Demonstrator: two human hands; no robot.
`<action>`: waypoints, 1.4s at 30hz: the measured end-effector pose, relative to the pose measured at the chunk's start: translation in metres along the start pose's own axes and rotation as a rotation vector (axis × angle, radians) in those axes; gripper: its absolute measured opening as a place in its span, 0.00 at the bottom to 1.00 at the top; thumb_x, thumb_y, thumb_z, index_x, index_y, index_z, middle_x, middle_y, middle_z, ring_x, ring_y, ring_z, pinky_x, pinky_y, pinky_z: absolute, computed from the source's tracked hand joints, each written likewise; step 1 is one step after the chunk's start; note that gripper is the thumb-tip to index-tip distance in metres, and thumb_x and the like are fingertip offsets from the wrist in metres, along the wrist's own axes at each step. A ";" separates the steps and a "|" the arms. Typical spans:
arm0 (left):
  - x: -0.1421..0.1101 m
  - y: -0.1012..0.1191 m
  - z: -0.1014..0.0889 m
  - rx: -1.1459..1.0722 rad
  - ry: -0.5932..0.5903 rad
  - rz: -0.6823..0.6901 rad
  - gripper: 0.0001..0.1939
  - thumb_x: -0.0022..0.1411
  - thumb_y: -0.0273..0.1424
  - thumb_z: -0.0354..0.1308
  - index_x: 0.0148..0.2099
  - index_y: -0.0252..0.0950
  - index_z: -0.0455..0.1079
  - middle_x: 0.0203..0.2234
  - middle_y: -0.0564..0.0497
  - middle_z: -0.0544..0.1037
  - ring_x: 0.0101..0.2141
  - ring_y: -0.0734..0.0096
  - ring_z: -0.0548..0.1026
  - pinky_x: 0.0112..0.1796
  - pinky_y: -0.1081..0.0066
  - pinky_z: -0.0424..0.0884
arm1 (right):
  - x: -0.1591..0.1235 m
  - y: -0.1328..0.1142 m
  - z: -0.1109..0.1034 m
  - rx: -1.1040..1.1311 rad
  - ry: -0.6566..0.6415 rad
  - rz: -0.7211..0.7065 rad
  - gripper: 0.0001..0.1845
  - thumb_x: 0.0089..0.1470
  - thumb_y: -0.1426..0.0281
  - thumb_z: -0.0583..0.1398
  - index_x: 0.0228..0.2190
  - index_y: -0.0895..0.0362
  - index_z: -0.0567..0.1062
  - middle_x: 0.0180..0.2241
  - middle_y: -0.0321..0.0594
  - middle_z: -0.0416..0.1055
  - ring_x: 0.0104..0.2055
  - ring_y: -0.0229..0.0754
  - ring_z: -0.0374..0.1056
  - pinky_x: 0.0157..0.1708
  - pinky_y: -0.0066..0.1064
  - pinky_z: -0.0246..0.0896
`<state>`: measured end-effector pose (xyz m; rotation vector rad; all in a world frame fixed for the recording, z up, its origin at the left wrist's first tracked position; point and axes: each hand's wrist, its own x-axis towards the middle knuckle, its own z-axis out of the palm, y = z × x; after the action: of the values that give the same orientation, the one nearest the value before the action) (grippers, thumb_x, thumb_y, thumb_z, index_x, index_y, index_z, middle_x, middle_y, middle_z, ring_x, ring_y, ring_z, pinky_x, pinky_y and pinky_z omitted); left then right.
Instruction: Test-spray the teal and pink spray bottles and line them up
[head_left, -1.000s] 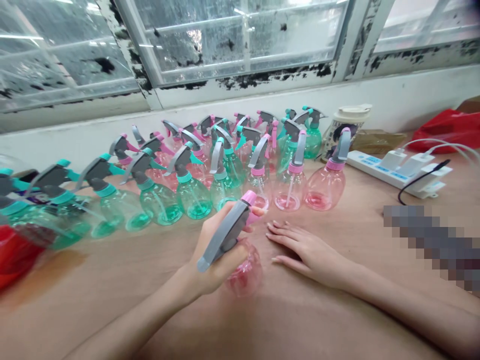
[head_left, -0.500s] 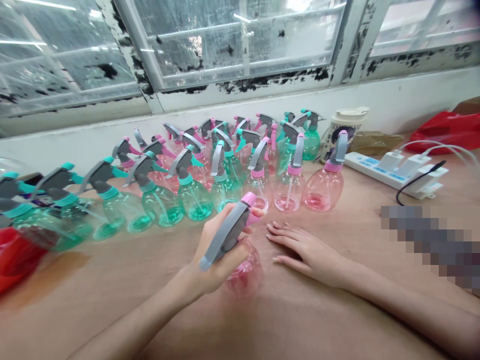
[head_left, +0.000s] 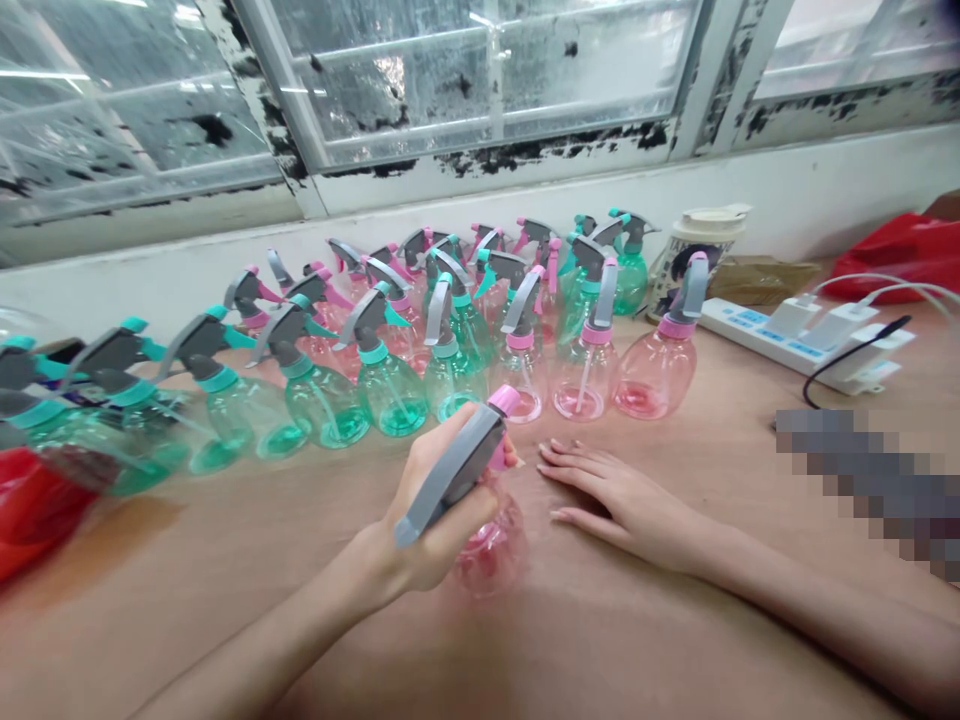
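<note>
My left hand (head_left: 424, 520) grips a pink transparent spray bottle (head_left: 491, 545) by its neck, under the grey trigger head (head_left: 450, 470) with a pink nozzle tip. The bottle stands on the wooden table (head_left: 225, 600), slightly tilted. My right hand (head_left: 615, 500) lies flat on the table just right of the bottle, fingers spread, holding nothing. Behind both hands stand several rows of finished spray bottles, green ones (head_left: 390, 385) to the left and pink ones (head_left: 652, 365) to the right.
A white power strip (head_left: 795, 335) with plugs and cables lies at the right. A lidded cup (head_left: 694, 245) stands by the wall. Red bags sit at the far right (head_left: 896, 260) and far left (head_left: 30, 505). A window runs above the wall.
Both hands keep nearly the same pose; my left hand's finger has curled in closer on the pink trigger. The camera view has shifted slightly.
</note>
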<state>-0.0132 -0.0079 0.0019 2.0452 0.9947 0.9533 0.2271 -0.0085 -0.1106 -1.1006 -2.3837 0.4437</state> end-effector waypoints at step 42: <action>0.003 -0.002 0.009 -0.031 0.039 0.023 0.16 0.52 0.28 0.55 0.46 0.39 0.69 0.28 0.53 0.74 0.26 0.71 0.74 0.30 0.71 0.72 | 0.000 0.001 -0.001 -0.021 -0.034 0.011 0.28 0.62 0.55 0.55 0.59 0.55 0.66 0.63 0.45 0.60 0.66 0.50 0.54 0.64 0.50 0.50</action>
<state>-0.0052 -0.0060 -0.0033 2.0234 0.9727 1.0179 0.2285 -0.0074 -0.1098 -1.1243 -2.4178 0.4456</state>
